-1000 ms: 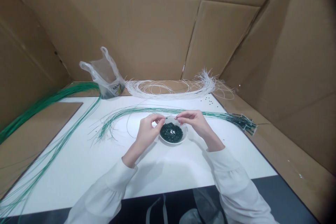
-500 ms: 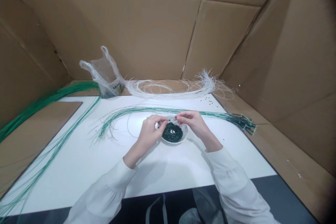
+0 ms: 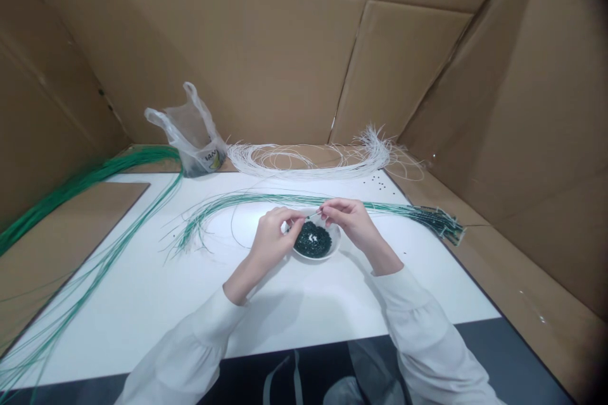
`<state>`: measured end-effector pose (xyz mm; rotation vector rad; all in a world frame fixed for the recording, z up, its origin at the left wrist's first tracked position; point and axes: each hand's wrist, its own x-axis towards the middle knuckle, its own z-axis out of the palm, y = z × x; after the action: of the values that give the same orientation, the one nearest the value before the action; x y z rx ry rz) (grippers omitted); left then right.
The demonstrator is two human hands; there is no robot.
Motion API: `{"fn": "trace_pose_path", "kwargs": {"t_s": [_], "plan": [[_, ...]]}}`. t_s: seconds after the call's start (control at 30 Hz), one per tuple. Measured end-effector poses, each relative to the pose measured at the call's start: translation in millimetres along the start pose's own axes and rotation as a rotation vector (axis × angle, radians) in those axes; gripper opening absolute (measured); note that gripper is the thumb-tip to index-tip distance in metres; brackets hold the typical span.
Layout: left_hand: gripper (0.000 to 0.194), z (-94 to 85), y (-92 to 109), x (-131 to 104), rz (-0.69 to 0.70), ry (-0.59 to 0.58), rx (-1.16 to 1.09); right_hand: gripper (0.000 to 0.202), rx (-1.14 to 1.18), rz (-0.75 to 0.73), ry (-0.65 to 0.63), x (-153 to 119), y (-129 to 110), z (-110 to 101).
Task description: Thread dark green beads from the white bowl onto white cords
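Note:
Over a white bowl (image 3: 336,244) of small dark green beads (image 3: 311,247), both my hands are in a pinch with fingertips close together. A short stretch of thin pale cord (image 3: 315,213) spans the gap between them. My left hand (image 3: 274,235) grips the cord from the left, with a dark speck, perhaps a bead, near its fingertips. At the other end of that stretch, my right hand (image 3: 352,221) pinches the cord. A loose loop of thin line (image 3: 232,226) curves down left of my left hand. A few white bits lie on the beads.
Behind the bowl lies a bundle of green strands (image 3: 256,199), with dark beadwork (image 3: 439,223) at its right end. White cords (image 3: 313,171) are coiled at the back beside a plastic bag (image 3: 199,152). More green strands (image 3: 109,168) hang at left. Cardboard walls (image 3: 285,63) surround the table.
My right hand has shifted slightly to the right, and a little more cord shows between my fingertips. My left hand stays almost where it was.

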<state>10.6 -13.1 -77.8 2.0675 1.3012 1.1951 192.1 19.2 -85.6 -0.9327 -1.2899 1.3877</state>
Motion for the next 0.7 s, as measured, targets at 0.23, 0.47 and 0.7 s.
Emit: {"fn": "trace_pose_path", "kwargs": {"t_s": [0.23, 0.47, 0.7], "plan": [[0.013, -1.9, 1.5, -1.2, -0.011, 0.019, -0.067, 0.015, 0.165, 0.076, 0.004, -1.5, -4.6, 2.9], [0.013, -1.9, 1.9, -0.4, -0.008, 0.013, -0.066, 0.015, 0.191, 0.091, 0.014, -2.9, -5.8, 3.5], [0.012, -1.7, 2.5, -0.6, -0.001, 0.010, -0.065, 0.015, 0.198, 0.081, 0.007, -2.5, -3.6, 3.3]]}}
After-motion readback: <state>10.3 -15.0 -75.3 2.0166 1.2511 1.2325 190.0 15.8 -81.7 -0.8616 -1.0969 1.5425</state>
